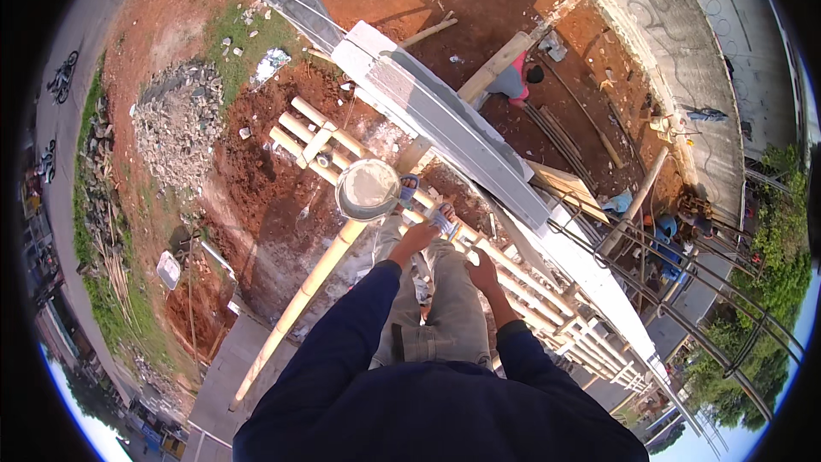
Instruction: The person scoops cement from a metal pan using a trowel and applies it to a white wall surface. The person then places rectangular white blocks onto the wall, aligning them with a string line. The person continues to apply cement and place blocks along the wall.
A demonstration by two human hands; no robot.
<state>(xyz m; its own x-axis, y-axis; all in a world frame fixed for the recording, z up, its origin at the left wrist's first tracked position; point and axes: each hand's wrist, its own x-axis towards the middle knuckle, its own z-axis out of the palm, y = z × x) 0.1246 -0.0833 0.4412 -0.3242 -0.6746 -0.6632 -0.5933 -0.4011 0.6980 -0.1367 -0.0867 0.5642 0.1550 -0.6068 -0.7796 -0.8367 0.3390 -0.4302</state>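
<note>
I stand on a bamboo scaffold [513, 278] high above the ground and look down past my grey trousers [445, 308] to my sandalled feet [443, 218]. My left hand [416, 238] lies on my left knee, and my right hand [483, 274] rests flat on my right thigh. Neither hand holds anything. A round bucket [368, 190] of grey mortar sits on the poles just in front of my left foot, a short reach beyond the left hand. To my right runs the top of a white block wall [445, 111] with a grey mortar strip along it.
Far below is red soil, with a rubble pile [175, 124] to the left and a person in a pink and grey top [513, 81] beyond the wall. Curved steel bars [684, 291] project at the right. A long bamboo pole [299, 304] slants down to the left. Motorbikes [62, 77] stand on the road.
</note>
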